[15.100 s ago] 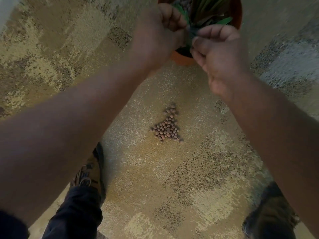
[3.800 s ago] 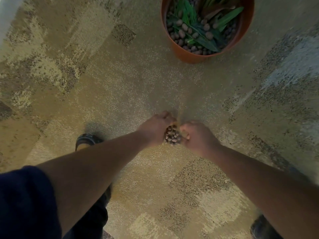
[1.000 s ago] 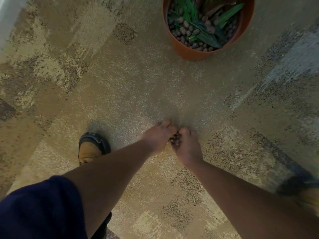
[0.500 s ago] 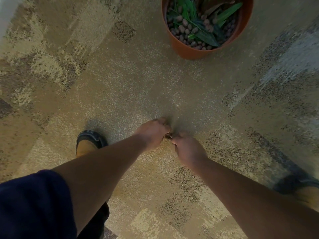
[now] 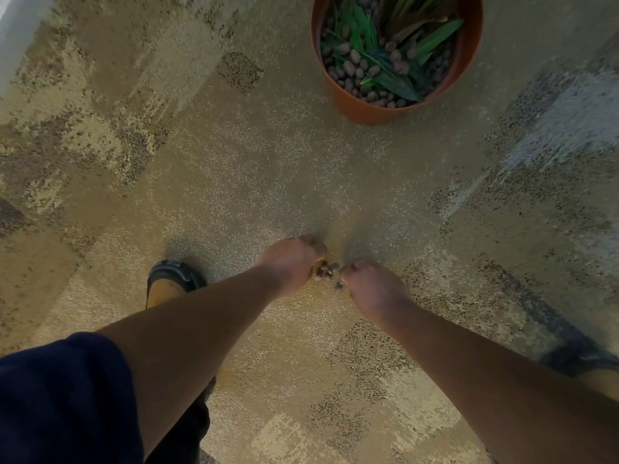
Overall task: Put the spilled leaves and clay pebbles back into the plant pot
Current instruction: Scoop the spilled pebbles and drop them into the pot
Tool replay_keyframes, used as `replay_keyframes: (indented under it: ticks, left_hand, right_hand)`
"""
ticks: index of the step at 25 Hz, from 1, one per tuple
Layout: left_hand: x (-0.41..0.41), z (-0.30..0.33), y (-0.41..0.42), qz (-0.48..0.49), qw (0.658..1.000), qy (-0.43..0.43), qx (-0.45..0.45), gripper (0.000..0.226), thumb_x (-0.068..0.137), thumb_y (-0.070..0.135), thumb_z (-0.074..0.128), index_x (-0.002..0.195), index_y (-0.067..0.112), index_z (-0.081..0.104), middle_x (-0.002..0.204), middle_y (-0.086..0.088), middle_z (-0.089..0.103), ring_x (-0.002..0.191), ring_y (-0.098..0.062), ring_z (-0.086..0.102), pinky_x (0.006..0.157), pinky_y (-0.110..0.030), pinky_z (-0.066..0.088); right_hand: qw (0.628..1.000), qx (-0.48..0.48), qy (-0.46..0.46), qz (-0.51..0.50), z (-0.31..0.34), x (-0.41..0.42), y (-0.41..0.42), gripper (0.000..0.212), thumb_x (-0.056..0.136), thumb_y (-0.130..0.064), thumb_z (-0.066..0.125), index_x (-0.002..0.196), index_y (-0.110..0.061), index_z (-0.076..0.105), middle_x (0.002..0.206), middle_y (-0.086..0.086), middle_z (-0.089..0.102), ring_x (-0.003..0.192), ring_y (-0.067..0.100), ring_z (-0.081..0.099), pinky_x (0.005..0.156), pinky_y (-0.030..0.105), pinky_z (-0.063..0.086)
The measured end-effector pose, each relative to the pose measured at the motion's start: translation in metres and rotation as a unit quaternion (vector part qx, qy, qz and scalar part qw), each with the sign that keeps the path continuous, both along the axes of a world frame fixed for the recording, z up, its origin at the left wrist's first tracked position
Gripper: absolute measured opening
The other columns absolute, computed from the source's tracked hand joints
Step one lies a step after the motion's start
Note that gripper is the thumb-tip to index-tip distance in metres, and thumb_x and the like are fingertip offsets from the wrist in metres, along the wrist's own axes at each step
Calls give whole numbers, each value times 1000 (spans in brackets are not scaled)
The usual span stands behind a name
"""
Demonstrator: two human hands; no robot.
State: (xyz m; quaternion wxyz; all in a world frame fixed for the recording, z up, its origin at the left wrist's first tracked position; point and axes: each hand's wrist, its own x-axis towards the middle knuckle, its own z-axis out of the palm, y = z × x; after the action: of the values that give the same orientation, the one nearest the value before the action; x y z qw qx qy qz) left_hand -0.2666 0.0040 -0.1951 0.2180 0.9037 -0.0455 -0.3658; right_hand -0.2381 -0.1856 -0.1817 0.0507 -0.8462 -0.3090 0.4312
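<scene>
A small heap of brown clay pebbles [image 5: 325, 270] lies on the patterned carpet, between my two hands. My left hand [image 5: 288, 262] curls its fingers round the heap's left side. My right hand [image 5: 371, 286] is curled like a fist against the right side, with a few pebbles at its knuckles. Whatever sits inside either palm is hidden. The orange plant pot [image 5: 365, 112] stands farther away at the top of the view, well apart from my hands. It holds green leaves [image 5: 395, 78] and many pebbles.
My left shoe [image 5: 170, 283] stands just left of my left forearm, and my right shoe [image 5: 582, 360] is at the right edge. A white wall strip [image 5: 13, 28] runs along the top left corner. Bare carpet [image 5: 301, 169] separates hands and pot.
My hands were pressed together over the heap half a second ago. They have parted slightly, so several pebbles show between them again.
</scene>
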Motion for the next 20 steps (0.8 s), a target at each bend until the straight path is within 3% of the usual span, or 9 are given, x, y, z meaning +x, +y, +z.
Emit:
replay_keyframes:
  ticks: [5, 8, 11, 14, 16, 18, 20]
  left_hand:
    - [-4, 1, 5, -26, 1000, -1, 3, 23, 96, 10, 61, 118, 17, 64, 96, 2, 57, 79, -11, 54, 65, -22, 45]
    - [13, 18, 5, 28, 995, -80, -43, 8, 94, 4, 61, 99, 9, 65, 86, 2, 56, 74, -17, 63, 61, -27, 53]
    - [62, 57, 0, 153, 951, -236, -126, 9, 89, 5, 69, 83, 8, 62, 79, 0, 61, 67, -17, 60, 55, -26, 49]
    - [132, 96, 3, 241, 891, -365, -126, 8, 90, 14, 69, 89, 7, 67, 82, 1, 65, 66, -9, 57, 53, -15, 44]
    - [172, 107, 10, 276, 875, -380, -119, 12, 90, 19, 69, 94, 8, 68, 86, 5, 65, 70, -6, 59, 54, -12, 45]
    - [193, 101, 15, 281, 886, -351, -116, 15, 88, 21, 71, 99, 11, 70, 91, 8, 66, 79, -5, 63, 62, -17, 53]
    - [198, 90, 17, 286, 899, -314, -105, 20, 86, 25, 75, 105, 17, 71, 97, 10, 69, 87, -6, 67, 73, -25, 59]
  right_hand:
    - [1000, -6, 8, -24, 2, 5, 1, 28, 97, -16, 63, 125, -17, 63, 112, 8, 68, 93, 18, 69, 80, 32, 63]
    - [992, 30, -4, -125, 21, 31, 5, 6, 97, -16, 63, 102, -15, 64, 96, 6, 69, 80, 15, 66, 72, 30, 62]
    - [939, 153, -78, -296, 63, 89, 14, 1, 94, -13, 66, 95, -14, 66, 86, -1, 68, 71, 8, 66, 64, 23, 59]
    - [886, 244, -185, -348, 100, 159, 25, 9, 92, -13, 68, 101, -14, 68, 82, -6, 65, 67, -7, 59, 60, 8, 48]
    - [870, 268, -221, -350, 102, 191, 30, 10, 90, -15, 67, 101, -15, 68, 80, -7, 65, 66, 0, 62, 64, 17, 56]
    - [873, 265, -223, -345, 92, 205, 31, 12, 89, -16, 69, 102, -15, 69, 80, -8, 65, 70, 6, 66, 70, 30, 61]
    - [876, 259, -208, -350, 82, 205, 31, 20, 91, -20, 73, 110, -18, 68, 89, -9, 66, 76, 4, 67, 74, 30, 62]
